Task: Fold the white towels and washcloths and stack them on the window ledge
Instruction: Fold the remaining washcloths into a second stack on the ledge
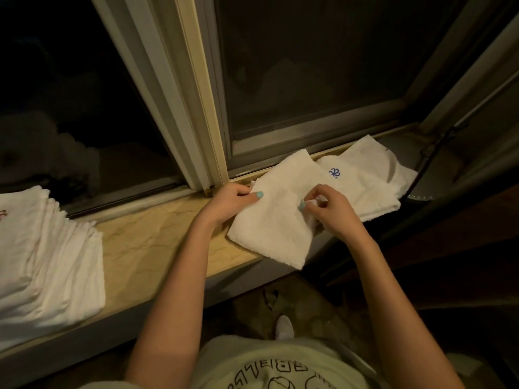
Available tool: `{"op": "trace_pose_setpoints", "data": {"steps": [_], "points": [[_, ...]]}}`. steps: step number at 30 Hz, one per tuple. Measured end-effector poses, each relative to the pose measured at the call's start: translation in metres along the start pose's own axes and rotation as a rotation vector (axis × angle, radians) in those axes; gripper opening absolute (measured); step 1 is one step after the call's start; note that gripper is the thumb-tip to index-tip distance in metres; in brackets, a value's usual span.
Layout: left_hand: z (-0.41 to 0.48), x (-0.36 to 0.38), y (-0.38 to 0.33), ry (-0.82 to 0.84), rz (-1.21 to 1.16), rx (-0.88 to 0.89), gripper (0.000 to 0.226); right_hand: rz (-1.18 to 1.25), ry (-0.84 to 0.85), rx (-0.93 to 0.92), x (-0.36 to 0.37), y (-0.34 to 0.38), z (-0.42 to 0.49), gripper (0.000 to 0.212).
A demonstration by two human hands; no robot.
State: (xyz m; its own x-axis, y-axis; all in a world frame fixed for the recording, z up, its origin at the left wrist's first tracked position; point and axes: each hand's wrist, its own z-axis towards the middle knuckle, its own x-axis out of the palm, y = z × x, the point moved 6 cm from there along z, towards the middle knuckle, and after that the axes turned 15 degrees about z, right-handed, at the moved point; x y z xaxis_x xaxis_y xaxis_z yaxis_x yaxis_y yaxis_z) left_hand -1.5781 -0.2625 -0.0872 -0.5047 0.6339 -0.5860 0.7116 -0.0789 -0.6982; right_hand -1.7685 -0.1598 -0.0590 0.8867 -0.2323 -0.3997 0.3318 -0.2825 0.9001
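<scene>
fingers of the right hand are curled in a pinch on the right edge of a white washcloth, while the left hand grips its left edge, thumb on top. the washcloth lies on the window ledge, its near corner hanging past the front edge, overlapping a white towel with a blue mark. a stack of folded white towels sits well apart at the ledge's left end.

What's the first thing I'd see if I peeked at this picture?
Probably the white washcloth in the middle, held at the window ledge by the left hand and right hand. Then the tall stack of folded towels at the far left, and the blue-marked towel lying behind the right hand.
</scene>
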Motion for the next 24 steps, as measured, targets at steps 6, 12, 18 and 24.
{"op": "trace_pose_setpoints", "data": {"steps": [6,12,18,24], "points": [[-0.01,-0.004,0.008,-0.187,-0.185,-0.045,0.014,-0.026,0.125,0.04,-0.001,-0.004,0.0,0.011],[0.0,0.001,0.009,-0.307,0.032,-0.001,0.015,-0.135,-0.046,-0.069,0.001,-0.008,0.006,0.01],[-0.011,0.009,0.011,-0.383,0.072,-0.042,0.024,-0.199,-0.034,-0.035,0.005,-0.005,0.013,0.011],[-0.037,0.016,0.021,-0.169,-0.138,-0.007,0.056,-0.257,-0.133,0.006,0.01,-0.007,0.015,0.008]]}}
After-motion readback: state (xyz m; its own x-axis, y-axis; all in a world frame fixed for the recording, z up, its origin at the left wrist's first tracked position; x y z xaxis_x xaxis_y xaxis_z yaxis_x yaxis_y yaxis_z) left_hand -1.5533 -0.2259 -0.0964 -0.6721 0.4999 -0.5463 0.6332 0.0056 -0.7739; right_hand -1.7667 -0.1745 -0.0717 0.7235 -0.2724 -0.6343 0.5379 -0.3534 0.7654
